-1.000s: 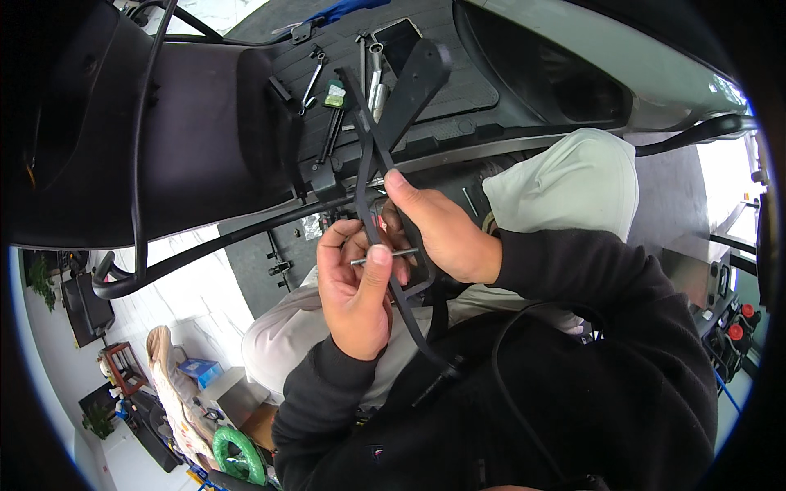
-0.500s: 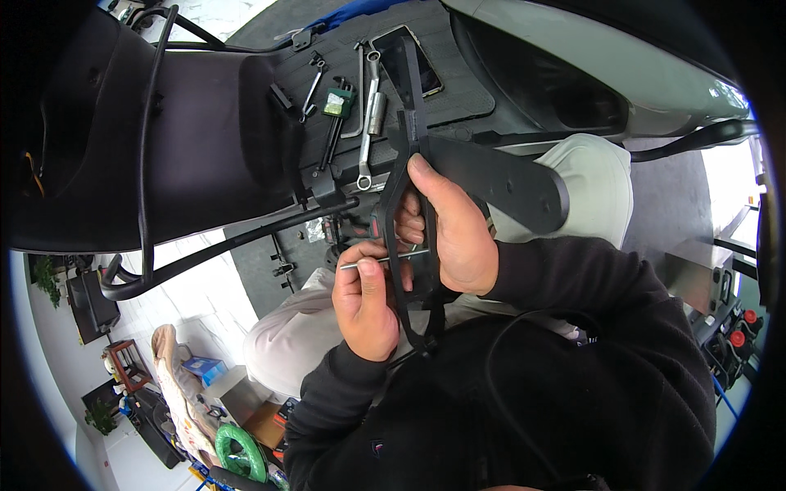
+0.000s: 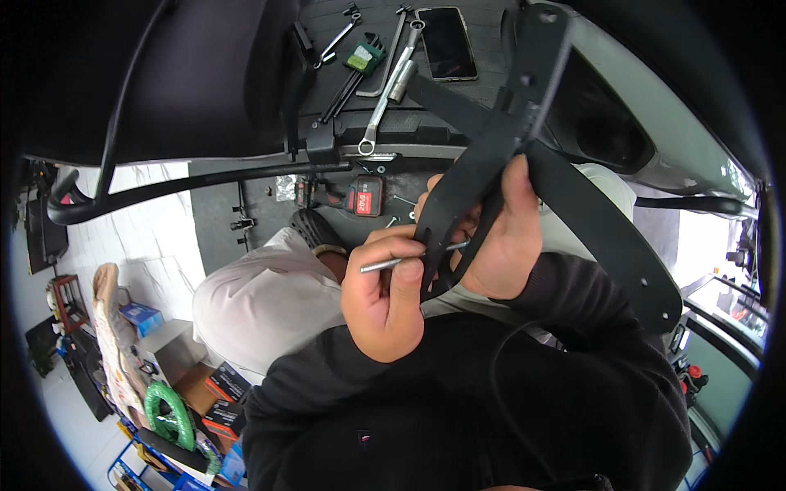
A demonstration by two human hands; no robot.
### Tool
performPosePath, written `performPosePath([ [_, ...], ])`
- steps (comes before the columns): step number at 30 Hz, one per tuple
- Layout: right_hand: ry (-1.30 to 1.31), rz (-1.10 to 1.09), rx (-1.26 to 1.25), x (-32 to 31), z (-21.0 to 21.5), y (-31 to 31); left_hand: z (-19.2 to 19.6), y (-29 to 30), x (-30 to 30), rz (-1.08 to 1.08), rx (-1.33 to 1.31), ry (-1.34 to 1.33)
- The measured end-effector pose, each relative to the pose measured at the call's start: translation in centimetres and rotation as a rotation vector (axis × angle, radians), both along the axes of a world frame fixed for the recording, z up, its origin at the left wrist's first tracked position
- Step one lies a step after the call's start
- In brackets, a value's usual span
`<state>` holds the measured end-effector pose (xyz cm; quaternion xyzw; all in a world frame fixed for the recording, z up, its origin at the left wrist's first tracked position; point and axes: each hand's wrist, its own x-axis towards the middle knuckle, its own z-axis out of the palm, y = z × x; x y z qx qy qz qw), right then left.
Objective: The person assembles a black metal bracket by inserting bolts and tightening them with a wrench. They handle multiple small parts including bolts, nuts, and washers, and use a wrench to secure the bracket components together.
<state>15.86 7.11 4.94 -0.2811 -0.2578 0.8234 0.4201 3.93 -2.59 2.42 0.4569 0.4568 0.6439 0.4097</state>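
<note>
Lying along a dark ledge (image 3: 426, 135) at twelve o'clock: wrenches (image 3: 391, 78), hex keys (image 3: 352, 78) and a black phone (image 3: 447, 42). Sitting below at eleven o'clock of the hands, a red-and-black power tool (image 3: 363, 195). Left hand (image 3: 386, 299) pinching shut on a thin metal rod (image 3: 409, 259), poking toward three o'clock into a black bracket (image 3: 499, 164). Right hand (image 3: 503, 245) gripping that bracket firmly at centre.

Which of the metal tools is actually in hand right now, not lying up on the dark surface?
The thin silver rod, pinched in the left hand and poked through the black bracket. The wrenches lie untouched beside the phone.
</note>
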Motion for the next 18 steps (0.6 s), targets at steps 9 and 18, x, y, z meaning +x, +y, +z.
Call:
performPosePath([
  [9,0.047,-0.021,0.131,-0.7,-0.6,0.1,0.3,-0.3,-0.9,0.091,0.056,0.051],
  [18,0.018,0.013,0.228,-1.0,0.3,0.6,0.6,1.1,-3.8,0.029,0.096,-0.119],
])
